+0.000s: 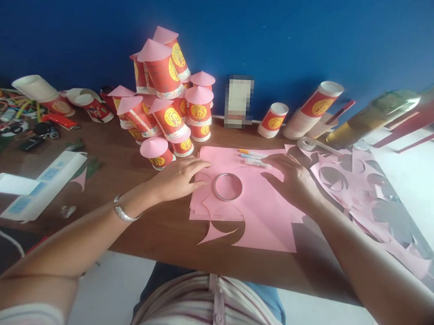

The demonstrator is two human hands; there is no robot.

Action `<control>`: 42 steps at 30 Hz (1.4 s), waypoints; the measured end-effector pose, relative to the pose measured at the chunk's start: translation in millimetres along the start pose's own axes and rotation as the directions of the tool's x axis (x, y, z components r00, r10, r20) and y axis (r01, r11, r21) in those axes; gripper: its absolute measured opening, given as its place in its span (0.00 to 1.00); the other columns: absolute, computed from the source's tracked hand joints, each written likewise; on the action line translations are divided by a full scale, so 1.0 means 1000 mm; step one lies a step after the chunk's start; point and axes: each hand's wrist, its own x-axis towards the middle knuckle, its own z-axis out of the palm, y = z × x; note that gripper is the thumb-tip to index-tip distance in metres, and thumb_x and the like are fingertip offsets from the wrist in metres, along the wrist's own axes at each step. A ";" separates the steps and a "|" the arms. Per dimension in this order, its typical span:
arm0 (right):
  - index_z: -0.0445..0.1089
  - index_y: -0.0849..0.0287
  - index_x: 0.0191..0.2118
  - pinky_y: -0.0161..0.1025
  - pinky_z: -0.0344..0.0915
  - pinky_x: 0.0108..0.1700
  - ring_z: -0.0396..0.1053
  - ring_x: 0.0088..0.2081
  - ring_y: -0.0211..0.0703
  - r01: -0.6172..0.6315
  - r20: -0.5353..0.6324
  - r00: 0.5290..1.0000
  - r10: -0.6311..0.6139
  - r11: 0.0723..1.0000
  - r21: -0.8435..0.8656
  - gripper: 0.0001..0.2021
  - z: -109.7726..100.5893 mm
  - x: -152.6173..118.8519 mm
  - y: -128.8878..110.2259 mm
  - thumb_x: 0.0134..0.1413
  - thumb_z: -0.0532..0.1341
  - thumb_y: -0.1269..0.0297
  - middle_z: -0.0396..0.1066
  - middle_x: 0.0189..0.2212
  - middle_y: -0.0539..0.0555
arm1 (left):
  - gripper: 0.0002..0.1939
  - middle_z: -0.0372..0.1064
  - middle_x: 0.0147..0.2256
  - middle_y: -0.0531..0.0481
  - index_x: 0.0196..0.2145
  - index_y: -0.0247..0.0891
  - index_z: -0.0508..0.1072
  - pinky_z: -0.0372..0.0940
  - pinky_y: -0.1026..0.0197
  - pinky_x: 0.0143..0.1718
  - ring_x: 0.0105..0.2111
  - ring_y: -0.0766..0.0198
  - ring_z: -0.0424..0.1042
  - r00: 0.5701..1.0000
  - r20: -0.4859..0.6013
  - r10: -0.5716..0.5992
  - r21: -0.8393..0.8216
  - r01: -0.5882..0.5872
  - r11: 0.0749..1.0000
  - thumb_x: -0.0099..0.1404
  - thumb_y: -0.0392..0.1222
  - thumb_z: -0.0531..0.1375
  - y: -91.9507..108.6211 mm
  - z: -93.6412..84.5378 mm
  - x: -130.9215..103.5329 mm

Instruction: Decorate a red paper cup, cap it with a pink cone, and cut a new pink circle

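Observation:
Pink paper sheets (265, 207) lie stacked on the brown table, with round pieces cut from the near left part. A thin metal ring (228, 200) rests flat on them. My left hand (182, 178), fingers apart and holding nothing, is at the left edge of the paper, left of the ring. My right hand (291, 177) is spread over the right part of the paper, its fingertips near a clear-capped pen (255, 163) and an orange pen (246, 152). A bracelet (123, 213) circles my left wrist.
Red paper cups with pink cone tops (158, 61) stand stacked behind my left hand. Farther right are a single cup (273, 121), a cup stack (309, 114) and a tape roll (306, 144). Pink scraps (367, 188) cover the right side. A power strip (45, 186) lies left.

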 end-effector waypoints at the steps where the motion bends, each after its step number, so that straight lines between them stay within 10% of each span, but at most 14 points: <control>1: 0.78 0.53 0.55 0.59 0.75 0.54 0.76 0.52 0.60 -0.019 -0.023 1.000 0.018 0.999 -0.033 0.15 0.000 0.003 0.005 0.68 0.59 0.60 0.79 0.50 0.60 | 0.18 0.78 0.52 0.42 0.57 0.39 0.73 0.73 0.49 0.55 0.52 0.52 0.77 1.000 -0.015 0.016 -0.002 -0.016 1.000 0.71 0.42 0.63 0.002 -0.002 0.005; 18: 0.82 0.57 0.41 0.51 0.72 0.48 0.72 0.51 0.59 -0.107 0.060 0.990 0.131 0.947 -0.302 0.12 0.009 0.023 0.048 0.66 0.59 0.68 0.77 0.42 0.62 | 0.09 0.77 0.40 0.45 0.42 0.38 0.83 0.70 0.58 0.40 0.37 0.60 0.75 0.999 -0.047 0.024 -0.055 -0.027 0.998 0.69 0.35 0.62 0.008 0.033 0.129; 33: 0.81 0.58 0.44 0.51 0.72 0.52 0.73 0.52 0.58 -0.163 -0.072 0.986 0.150 0.958 -0.234 0.15 0.023 0.015 0.060 0.69 0.55 0.67 0.78 0.47 0.62 | 0.08 0.74 0.43 0.44 0.37 0.38 0.81 0.63 0.60 0.36 0.38 0.59 0.74 0.992 0.128 0.004 0.116 -0.019 0.993 0.70 0.38 0.61 0.004 0.042 0.171; 39: 0.78 0.58 0.47 0.44 0.71 0.41 0.76 0.39 0.51 -0.329 -0.304 0.886 0.351 0.936 0.124 0.13 0.015 0.017 0.049 0.67 0.60 0.59 0.79 0.38 0.59 | 0.07 0.74 0.46 0.43 0.41 0.37 0.79 0.67 0.57 0.41 0.40 0.57 0.76 0.994 -0.071 -0.089 0.037 0.092 0.995 0.72 0.37 0.60 -0.001 0.032 0.166; 42: 0.75 0.59 0.44 0.40 0.66 0.30 0.67 0.25 0.41 -0.339 -0.172 0.842 0.511 0.750 0.569 0.18 0.015 0.021 0.041 0.61 0.66 0.48 0.72 0.26 0.50 | 0.05 0.76 0.46 0.44 0.42 0.37 0.78 0.69 0.57 0.48 0.44 0.57 0.76 0.988 -0.137 -0.075 -0.096 0.062 0.993 0.71 0.37 0.61 0.012 0.022 0.159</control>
